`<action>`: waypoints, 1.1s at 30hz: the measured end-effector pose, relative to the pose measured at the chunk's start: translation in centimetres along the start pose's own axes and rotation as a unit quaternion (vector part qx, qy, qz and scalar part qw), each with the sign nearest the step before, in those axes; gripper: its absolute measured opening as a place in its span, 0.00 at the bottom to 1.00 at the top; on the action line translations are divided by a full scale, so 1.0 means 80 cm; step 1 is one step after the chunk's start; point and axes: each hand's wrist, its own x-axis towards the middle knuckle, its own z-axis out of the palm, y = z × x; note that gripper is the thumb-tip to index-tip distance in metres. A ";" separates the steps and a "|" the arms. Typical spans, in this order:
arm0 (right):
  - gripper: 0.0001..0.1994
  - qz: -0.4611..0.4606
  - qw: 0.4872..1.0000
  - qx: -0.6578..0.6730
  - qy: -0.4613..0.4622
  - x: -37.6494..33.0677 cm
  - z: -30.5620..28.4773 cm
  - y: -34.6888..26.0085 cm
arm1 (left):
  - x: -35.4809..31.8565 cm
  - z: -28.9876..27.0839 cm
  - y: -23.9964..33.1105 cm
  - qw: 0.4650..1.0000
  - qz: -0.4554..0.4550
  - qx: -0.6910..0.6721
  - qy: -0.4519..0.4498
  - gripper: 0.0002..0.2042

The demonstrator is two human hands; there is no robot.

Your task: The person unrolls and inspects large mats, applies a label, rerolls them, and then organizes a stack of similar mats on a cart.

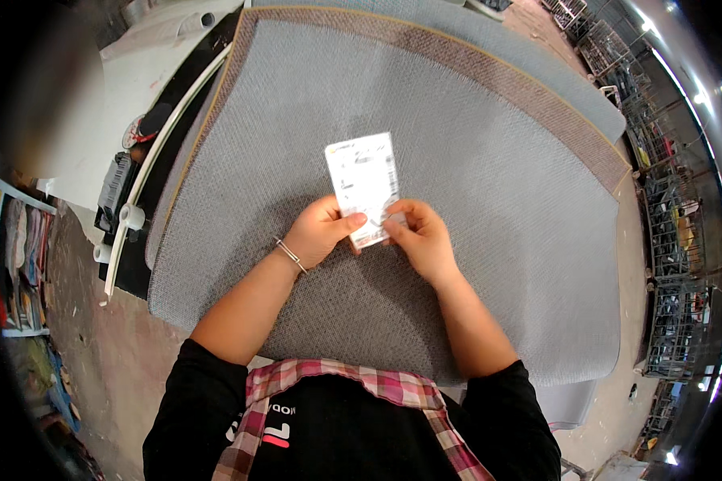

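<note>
A white printed label sheet (pixel 363 178) is held up over the middle of a large grey woven mat (pixel 489 248). My left hand (pixel 321 231) grips its lower left side, the thumb lying across the front. At the lower right edge, my right hand (pixel 419 238) pinches the sheet between thumb and bent fingers. Glare washes out part of the sheet's face. The mat has a brown border with a yellow edge along its far side, and both hands are above its nearer half.
On the left, a pale curved rail with a white roller (pixel 131 216) runs beside the mat. A grey box-shaped thing (pixel 117 180) and a red and black round object (pixel 136 131) lie near it. Shelves of folded cloth (pixel 26 248) stand far left; metal racks (pixel 672 264) line the right.
</note>
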 end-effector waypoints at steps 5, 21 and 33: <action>0.07 -0.042 0.995 -0.063 0.061 0.001 -0.008 0.012 | -0.001 0.003 0.004 0.999 -0.008 0.032 -0.036 0.09; 0.09 -0.224 0.932 -0.282 0.049 -0.002 -0.010 0.015 | 0.013 0.001 -0.009 1.000 0.005 0.014 -0.006 0.10; 0.12 -0.159 0.940 -0.296 -0.066 -0.206 -0.090 -0.135 | -0.061 0.068 0.099 0.878 0.204 0.430 0.049 0.10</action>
